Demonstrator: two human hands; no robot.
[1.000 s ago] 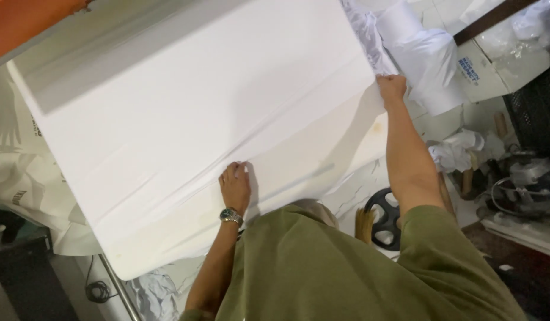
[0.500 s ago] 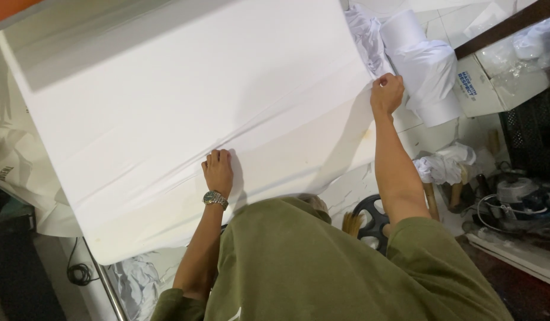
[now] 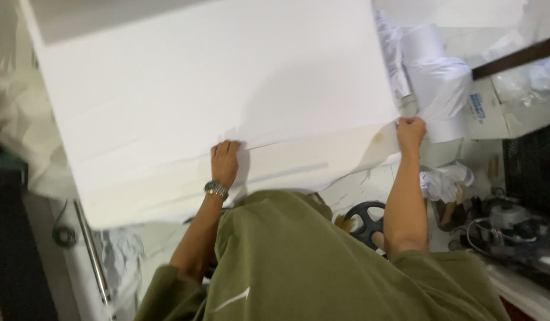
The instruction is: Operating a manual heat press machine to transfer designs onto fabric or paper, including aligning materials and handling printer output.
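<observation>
A large white sheet [image 3: 215, 89] lies spread over a stack of white fabric on the table [image 3: 299, 169], filling most of the view. The left hand [image 3: 225, 161], a watch [image 3: 215, 189] on its wrist, presses on the sheet's near edge with fingers flat and released. The right hand [image 3: 410, 132] pinches the sheet's right corner, fingers clenched on it. Just beyond that corner stands a white roll [image 3: 438, 83], beside a cardboard box [image 3: 507, 107]. A black wheel [image 3: 367, 223] sits below, between the arms, partly hidden by the olive shirt [image 3: 322, 267].
</observation>
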